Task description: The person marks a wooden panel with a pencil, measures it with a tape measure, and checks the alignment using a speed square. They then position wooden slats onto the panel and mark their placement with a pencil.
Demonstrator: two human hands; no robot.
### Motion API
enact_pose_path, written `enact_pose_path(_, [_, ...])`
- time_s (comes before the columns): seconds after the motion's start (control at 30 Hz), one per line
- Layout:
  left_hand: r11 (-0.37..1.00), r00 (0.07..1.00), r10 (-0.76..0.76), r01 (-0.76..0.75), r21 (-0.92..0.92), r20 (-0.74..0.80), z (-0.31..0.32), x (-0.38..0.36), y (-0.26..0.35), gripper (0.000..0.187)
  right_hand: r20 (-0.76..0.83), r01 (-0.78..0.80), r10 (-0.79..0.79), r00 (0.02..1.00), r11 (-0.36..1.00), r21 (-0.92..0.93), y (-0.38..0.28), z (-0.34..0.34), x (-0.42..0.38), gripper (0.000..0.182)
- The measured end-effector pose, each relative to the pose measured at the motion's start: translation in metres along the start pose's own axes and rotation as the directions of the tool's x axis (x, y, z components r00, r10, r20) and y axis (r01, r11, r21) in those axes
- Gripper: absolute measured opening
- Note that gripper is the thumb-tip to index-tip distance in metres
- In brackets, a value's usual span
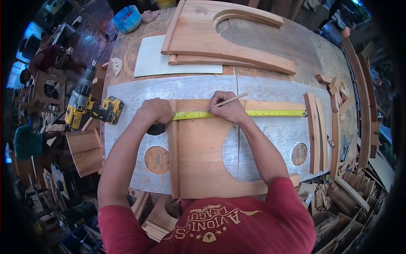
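A U-shaped wooden panel [198,148] with a rounded rail along its left edge lies on the grey board in front of me. My left hand [155,111] is closed around a tape measure, its dark case [156,128] partly showing below the fingers. The yellow blade [275,113] stretches right across the panel's upper part and past it, ending near upright wooden strips [313,133]. My right hand [227,109] pinches a pencil [235,99] whose top end slants up to the right. Its fingers rest at the blade, and the pencil's tip is hidden by them.
More cut panels [203,38] lie stacked at the far side, over a white sheet [148,57]. A yellow drill [84,101] stands at the left edge. Wood offcuts [336,91] sit on the right. A co-worker [50,59] is at far left. A blue bucket [127,19] stands behind.
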State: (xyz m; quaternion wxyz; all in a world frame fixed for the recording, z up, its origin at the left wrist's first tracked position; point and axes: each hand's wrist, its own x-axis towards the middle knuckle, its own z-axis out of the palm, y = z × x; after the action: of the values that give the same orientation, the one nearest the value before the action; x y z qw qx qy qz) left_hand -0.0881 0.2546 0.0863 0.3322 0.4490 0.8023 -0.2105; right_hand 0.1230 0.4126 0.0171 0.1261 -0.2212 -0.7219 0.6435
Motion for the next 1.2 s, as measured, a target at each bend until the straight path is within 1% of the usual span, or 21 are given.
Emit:
enact_pose_path(0.1, [1.0,0.999,0.004,-0.004,-0.002,0.033,-0.004,0.002,0.001,0.042,0.017,-0.085,0.085,0.996,0.996,-0.003,0.006,0.003,0.004,0.012])
enact_pose_path(0.2, [1.0,0.998,-0.007,0.005,0.031,0.063,-0.01,0.004,0.004,0.042,0.034,-0.039,0.044,0.998,0.993,-0.115,0.009,0.005,0.01,0.015])
enact_pose_path(0.3, [0.999,0.996,-0.011,0.008,0.038,0.091,-0.015,0.004,0.006,0.043,0.026,-0.101,0.104,0.994,0.989,-0.105,-0.003,0.008,0.014,0.018])
enact_pose_path(0.4, [0.999,0.994,-0.014,0.01,0.04,0.105,-0.014,0.007,0.005,0.044,0.014,-0.079,0.081,0.997,0.991,-0.106,-0.001,0.011,0.018,0.018])
enact_pose_path(0.5, [1.0,0.992,-0.002,-0.001,0.029,0.122,-0.014,0.011,0.002,0.045,0.004,-0.095,0.099,0.995,0.97,-0.224,0.005,0.013,0.018,0.019])
enact_pose_path(0.63, [0.999,0.994,0.051,-0.051,-0.006,0.098,-0.01,0.016,-0.003,0.049,-0.007,-0.101,0.102,0.995,0.973,-0.21,0.003,0.015,0.016,0.019])
enact_pose_path(0.9, [0.999,0.991,0.049,-0.048,-0.015,0.125,-0.013,0.019,-0.004,0.049,-0.008,-0.097,0.099,0.995,0.961,-0.258,0.0,0.017,0.017,0.018])
enact_pose_path(1.0, [0.998,0.989,0.06,-0.057,-0.023,0.137,-0.012,0.021,-0.005,0.05,0.0,-0.153,0.156,0.988,0.964,-0.217,-0.005,0.017,0.016,0.017])
enact_pose_path(1.1, [0.998,0.989,0.056,-0.053,-0.022,0.138,-0.013,0.021,-0.005,0.05,0.007,-0.14,0.144,0.99,0.969,-0.201,-0.004,0.017,0.016,0.016])
enact_pose_path(1.2, [0.999,0.988,0.035,-0.034,-0.008,0.152,-0.015,0.021,-0.002,0.046,0.008,-0.129,0.136,0.991,0.96,-0.247,-0.009,0.016,0.016,0.017])
